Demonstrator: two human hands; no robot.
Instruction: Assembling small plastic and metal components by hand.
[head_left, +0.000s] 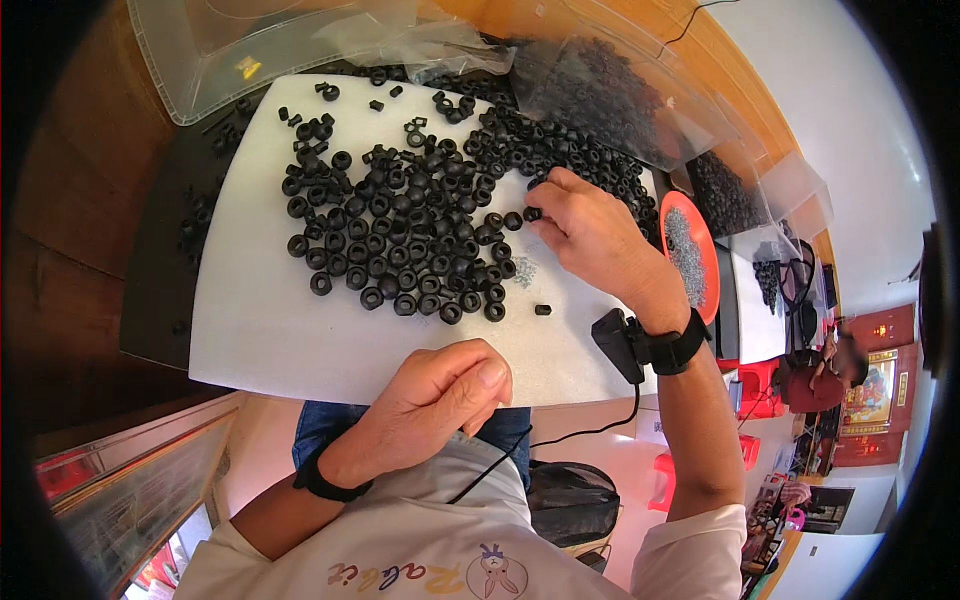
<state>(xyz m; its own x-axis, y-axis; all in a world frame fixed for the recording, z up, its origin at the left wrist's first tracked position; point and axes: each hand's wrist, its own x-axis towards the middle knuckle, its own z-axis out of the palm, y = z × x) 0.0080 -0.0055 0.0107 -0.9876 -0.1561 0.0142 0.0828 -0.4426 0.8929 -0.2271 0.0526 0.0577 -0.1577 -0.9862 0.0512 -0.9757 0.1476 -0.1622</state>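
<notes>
Clear plastic bags (610,95) of small black parts lie just beyond the right grip (590,235), at the far edge of the surface. A crumpled clear bag (420,40) sits further left of them, well beyond the left grip (440,390). Far right of both grips hang red-and-gold framed signs (880,385).

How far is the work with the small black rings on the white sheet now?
Done: many black rings sit upright in close rows on the white sheet. In hand: the right hand pinches one ring in its fingers beside the heap; the left hand rests closed at the sheet's near edge. Left: a loose heap lies unsorted at the far side, and one ring lies apart.
</notes>
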